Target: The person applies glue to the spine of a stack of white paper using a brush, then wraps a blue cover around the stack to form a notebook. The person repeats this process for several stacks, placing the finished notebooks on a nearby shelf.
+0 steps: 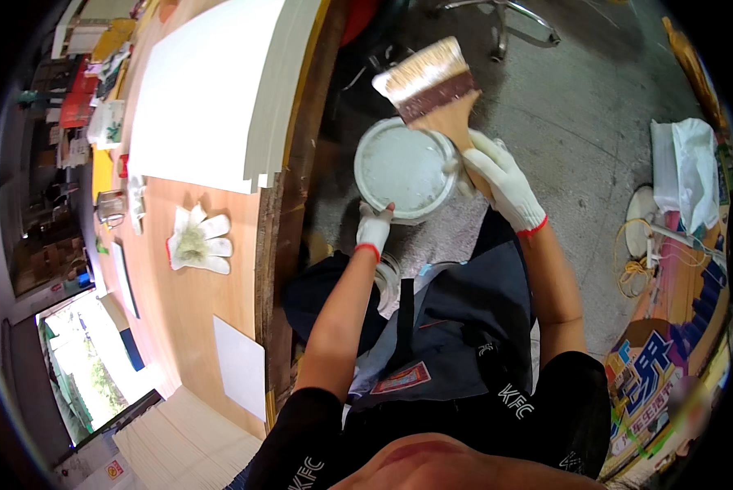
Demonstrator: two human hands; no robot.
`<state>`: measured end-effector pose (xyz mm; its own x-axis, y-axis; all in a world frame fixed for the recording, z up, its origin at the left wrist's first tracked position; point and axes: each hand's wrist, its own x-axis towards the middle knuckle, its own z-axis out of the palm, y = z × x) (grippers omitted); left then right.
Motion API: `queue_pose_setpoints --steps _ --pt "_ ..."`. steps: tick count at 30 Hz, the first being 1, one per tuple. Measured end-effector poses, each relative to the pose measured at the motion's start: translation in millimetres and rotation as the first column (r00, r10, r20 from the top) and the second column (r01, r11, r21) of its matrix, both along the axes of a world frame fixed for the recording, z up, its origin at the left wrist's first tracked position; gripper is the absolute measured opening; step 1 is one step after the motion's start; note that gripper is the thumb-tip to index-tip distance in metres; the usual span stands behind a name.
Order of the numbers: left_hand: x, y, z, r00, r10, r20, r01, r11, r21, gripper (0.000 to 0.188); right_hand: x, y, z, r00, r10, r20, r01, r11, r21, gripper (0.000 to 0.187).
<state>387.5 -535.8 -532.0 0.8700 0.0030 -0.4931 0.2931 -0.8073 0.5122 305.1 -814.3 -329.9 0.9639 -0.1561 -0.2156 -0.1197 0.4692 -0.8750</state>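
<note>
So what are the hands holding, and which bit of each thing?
The right hand holds the brush by its wooden handle. The left hand holds the bucket by its rim, on the side near the person.

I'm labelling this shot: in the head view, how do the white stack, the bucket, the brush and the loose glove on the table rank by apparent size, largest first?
1. White stack
2. Bucket and brush: too alike to rank; the brush may be nearer the camera
3. Loose glove
</note>
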Motion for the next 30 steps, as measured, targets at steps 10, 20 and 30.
queue_pose_setpoints --steps 10,20,30 --pt "120.8 -28.6 416.6 0.149 -0.601 0.786 0.565 0.704 0.431 0.029 110.1 27.5 -6.0 0.832 0.139 0.538 0.431 0.449 -0.783 0.044" --pt "240.4 -56.2 443.1 0.408 -0.905 -0.118 0.888 0.364 0.282 0.121 117.1 14.5 -7.1 0.783 0.218 0.583 0.506 0.323 -0.8 0.047" --pt "249.5 -77.2 444.6 0.432 -0.857 -0.28 0.84 0.269 0.471 0.144 133.4 -17.6 -17.0 0.811 0.296 0.505 0.446 0.246 -0.861 0.047"
